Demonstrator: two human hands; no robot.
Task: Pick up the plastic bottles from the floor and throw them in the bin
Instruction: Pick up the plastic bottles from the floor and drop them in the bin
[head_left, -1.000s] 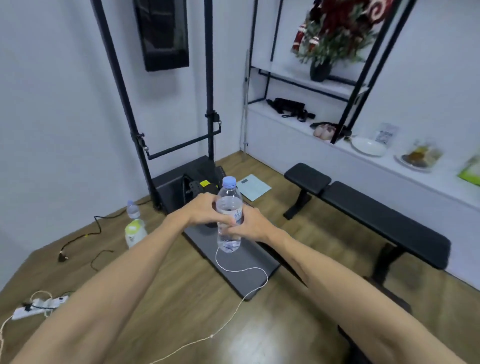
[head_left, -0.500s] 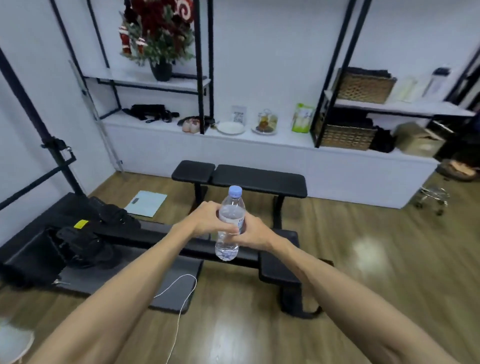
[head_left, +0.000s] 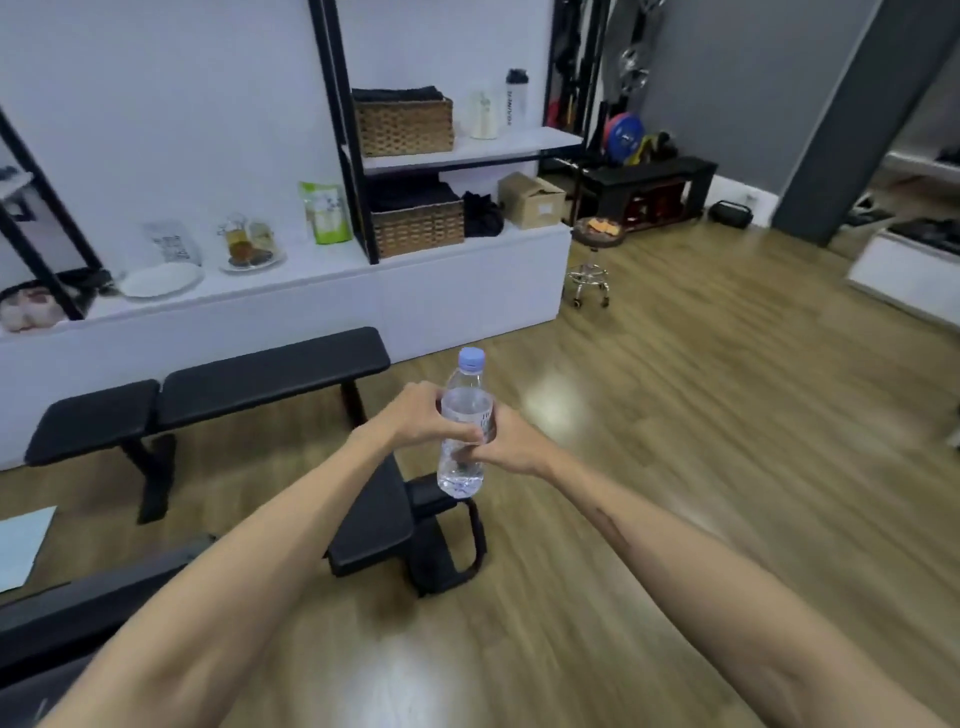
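One clear plastic bottle with a pale blue cap is off the floor, held upright at arm's length in front of the person. The left hand wraps the upper body of the bottle, fingers curled round its near side. The right hand grips the opposite side, fingers curled against the label area. Both hands have hold of the bottle; neither is free.

Status: the pick-up of this bottle is complete. The throw is not yet done. No bin is visible in this view, so its location cannot be told. No other bottles show on the wooden floor here.

Surroundings: a black bench stands to the left, with a white shelf unit behind it.
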